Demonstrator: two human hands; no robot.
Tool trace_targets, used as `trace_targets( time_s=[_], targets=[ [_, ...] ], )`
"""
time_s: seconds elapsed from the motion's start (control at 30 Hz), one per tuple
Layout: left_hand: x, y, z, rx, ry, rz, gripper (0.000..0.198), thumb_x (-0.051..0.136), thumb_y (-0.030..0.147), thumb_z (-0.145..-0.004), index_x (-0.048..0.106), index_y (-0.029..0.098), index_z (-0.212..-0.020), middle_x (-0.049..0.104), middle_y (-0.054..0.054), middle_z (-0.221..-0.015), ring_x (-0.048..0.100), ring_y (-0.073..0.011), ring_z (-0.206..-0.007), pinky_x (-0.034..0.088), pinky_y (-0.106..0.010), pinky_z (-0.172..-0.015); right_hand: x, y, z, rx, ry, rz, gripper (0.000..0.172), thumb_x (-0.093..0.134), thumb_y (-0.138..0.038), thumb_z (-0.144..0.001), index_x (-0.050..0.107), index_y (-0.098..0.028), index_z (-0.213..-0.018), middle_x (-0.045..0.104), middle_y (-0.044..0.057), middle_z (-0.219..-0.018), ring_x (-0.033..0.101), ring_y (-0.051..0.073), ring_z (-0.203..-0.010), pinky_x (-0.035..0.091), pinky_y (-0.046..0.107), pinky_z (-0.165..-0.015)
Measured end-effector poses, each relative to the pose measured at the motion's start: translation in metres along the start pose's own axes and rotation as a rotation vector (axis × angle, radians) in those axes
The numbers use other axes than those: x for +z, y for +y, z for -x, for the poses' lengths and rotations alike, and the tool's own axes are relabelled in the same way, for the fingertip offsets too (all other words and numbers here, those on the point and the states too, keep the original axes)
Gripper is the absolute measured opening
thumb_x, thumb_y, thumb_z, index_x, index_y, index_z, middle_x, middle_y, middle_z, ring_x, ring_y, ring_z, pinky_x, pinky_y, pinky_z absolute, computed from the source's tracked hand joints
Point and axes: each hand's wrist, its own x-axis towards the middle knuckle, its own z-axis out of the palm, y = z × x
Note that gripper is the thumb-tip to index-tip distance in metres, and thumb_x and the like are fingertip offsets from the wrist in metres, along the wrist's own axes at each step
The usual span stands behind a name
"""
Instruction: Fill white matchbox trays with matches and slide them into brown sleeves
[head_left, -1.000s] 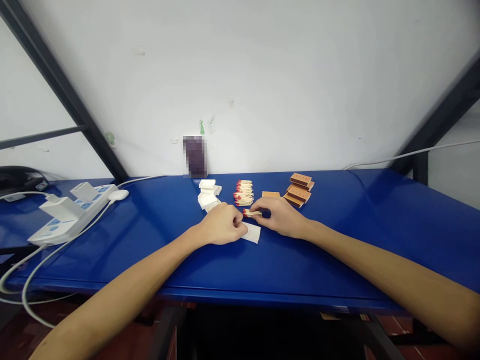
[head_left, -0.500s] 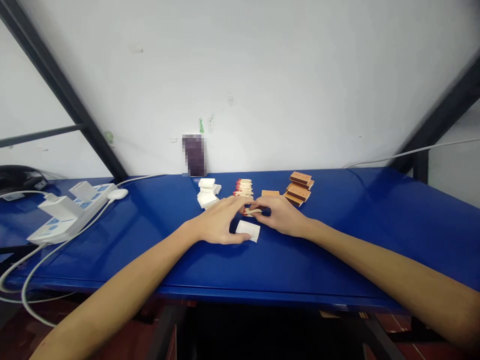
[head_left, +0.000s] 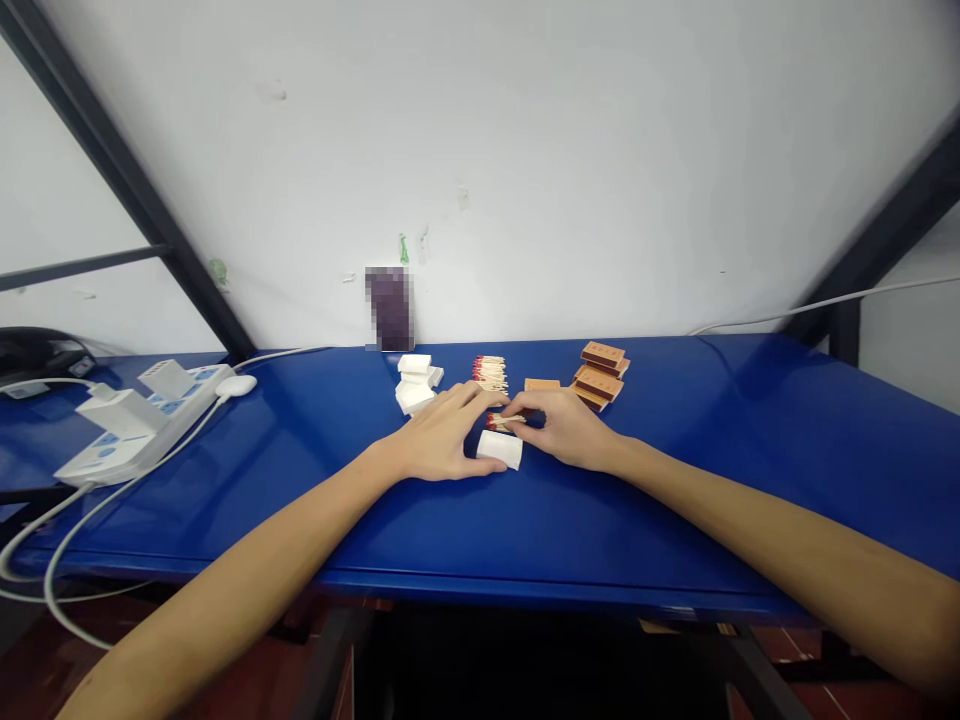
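Note:
On the blue table my left hand rests with its fingers arched around a small white inner matchbox tray, thumb at its near edge. My right hand pinches a small bundle of red-tipped matches just above that tray. Behind the hands lie a loose pile of matches, a heap of white trays to its left, and a stack of brown matchbox sleeves to its right. One single brown sleeve lies just past my right hand.
A white power strip with plugs and grey cables sits at the table's left end. A blurred dark object leans on the white wall behind. Black metal frame bars run diagonally at both sides. A white cable trails along the back right.
My left hand has opened from a closed grip and its fingers now reach forward around the white tray, which has shifted slightly away from me toward the matches in my right hand.

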Motion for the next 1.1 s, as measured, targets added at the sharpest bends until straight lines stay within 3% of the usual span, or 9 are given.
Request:
trace_targets(
  time_s=[0.5,0.7,0.87,1.1],
  targets=[
    [0.002,-0.001,0.000,-0.002,0.003,0.030,0.074,0.068,0.053,-0.081,0.038,0.026,-0.143,0.051,-0.011,-0.133,0.050,-0.0312,-0.119,0.043,-0.048,-0.099,-0.005,-0.007,-0.001,-0.009,0.073,0.007,0.014,0.065,-0.032,-0.089,0.072,-0.021,-0.085,0.074,0.003,-0.078,0.066,0.018,-0.071,0.048,0.030,-0.065],
    [0.004,-0.002,0.000,0.031,0.033,0.073,0.079,0.071,0.050,-0.080,0.033,0.028,-0.146,0.048,-0.011,-0.142,0.047,-0.0319,-0.126,0.039,-0.049,-0.104,-0.010,-0.008,-0.001,0.011,0.082,-0.004,0.013,0.063,-0.030,-0.087,0.072,-0.020,-0.087,0.075,0.004,-0.083,0.067,0.018,-0.074,0.049,0.030,-0.067],
    [0.003,0.001,-0.001,0.009,-0.003,0.093,0.077,0.071,0.048,-0.081,0.035,0.026,-0.144,0.061,-0.009,-0.120,0.055,-0.0281,-0.107,0.042,-0.043,-0.094,-0.010,-0.007,0.000,0.010,0.079,0.002,0.011,0.063,-0.026,-0.086,0.072,-0.020,-0.087,0.074,0.003,-0.083,0.068,0.018,-0.075,0.050,0.030,-0.068],
    [0.001,0.003,-0.002,0.012,-0.015,0.070,0.070,0.069,0.049,-0.082,0.040,0.024,-0.141,0.062,-0.008,-0.116,0.054,-0.0270,-0.102,0.040,-0.040,-0.090,-0.009,-0.013,0.003,-0.102,0.012,0.014,0.010,0.062,-0.023,-0.087,0.072,-0.022,-0.086,0.075,0.002,-0.081,0.066,0.016,-0.069,0.049,0.029,-0.066]
  ],
)
